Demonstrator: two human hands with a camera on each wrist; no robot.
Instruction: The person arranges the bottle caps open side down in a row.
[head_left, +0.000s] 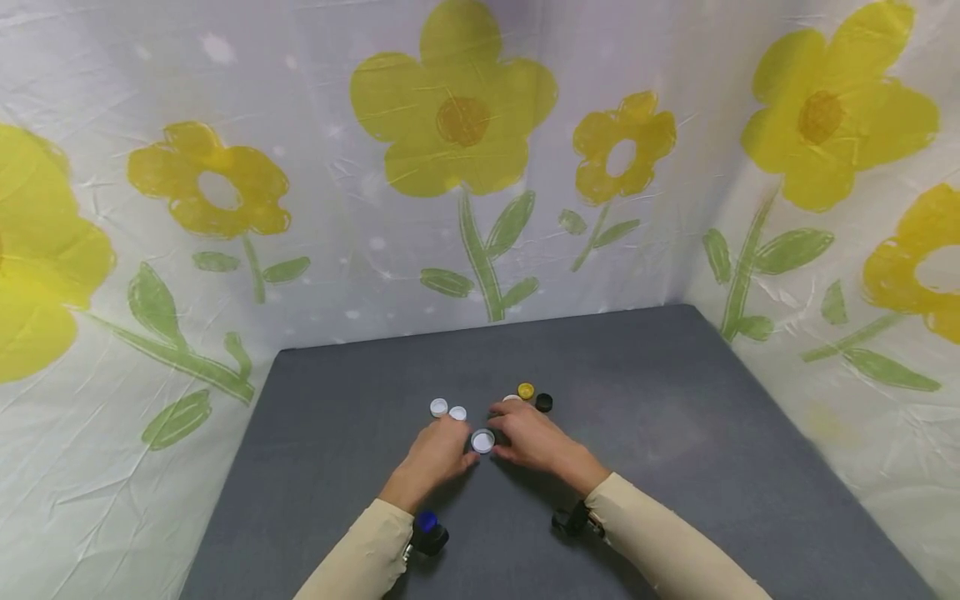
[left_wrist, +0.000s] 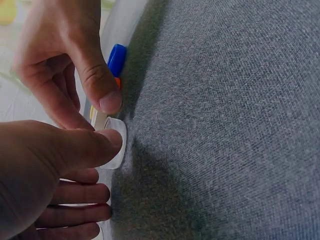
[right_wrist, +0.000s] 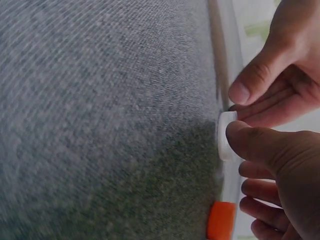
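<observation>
A round white bottle cap lies on the dark grey table between the two hands. My left hand is beside it on the left, and in the left wrist view its thumb overlaps the cap's ribbed side. From the right comes my right hand, whose thumb overlaps the cap's edge in the right wrist view. Fingers of both hands are relaxed and apart. Whether either thumb touches the cap, I cannot tell.
Two white caps lie just beyond the left hand. Past the right hand are another white cap, a yellow cap and a black cap. Wrist views show a blue piece and an orange piece. A flowered curtain surrounds the table.
</observation>
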